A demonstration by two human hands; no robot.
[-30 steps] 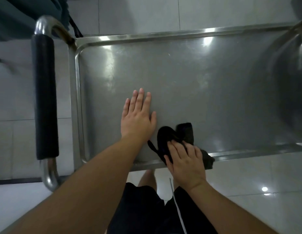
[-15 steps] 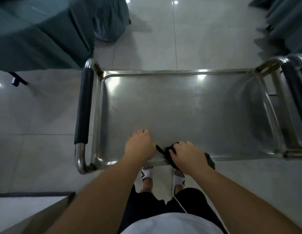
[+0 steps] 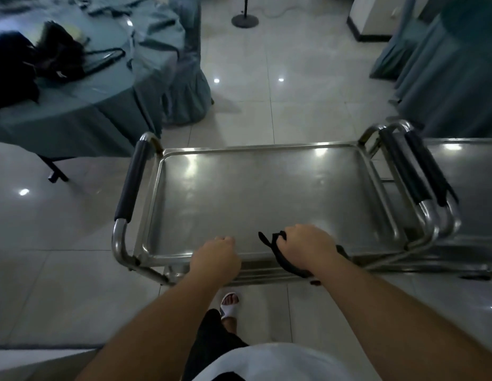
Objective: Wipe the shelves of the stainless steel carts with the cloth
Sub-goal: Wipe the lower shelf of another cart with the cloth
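A stainless steel cart stands in front of me; its top shelf (image 3: pixel 253 199) is bare and shiny, with a black-padded handle (image 3: pixel 132 182) on its left end. My right hand (image 3: pixel 305 248) is closed on a black cloth (image 3: pixel 283 257) at the shelf's near rim; the cloth hangs over the edge. My left hand (image 3: pixel 214 259) rests curled on the same near rim, a little to the left, fingers closed around the edge. A second steel cart (image 3: pixel 464 171) is pushed up against the right end, its padded handles (image 3: pixel 415 169) overlapping the first cart's.
A table draped in teal cloth (image 3: pixel 74 100) with a black bag (image 3: pixel 46 53) stands at the left, a covered chair (image 3: pixel 184 78) beside it. More teal drapery (image 3: pixel 445 64) is at the far right. A stand base (image 3: pixel 244 20) sits on the tiled floor beyond.
My head has risen and pulled back, so the whole cart shows. My left hand went from flat on the shelf to curled at the near rim. My right hand gathered the cloth at the edge.
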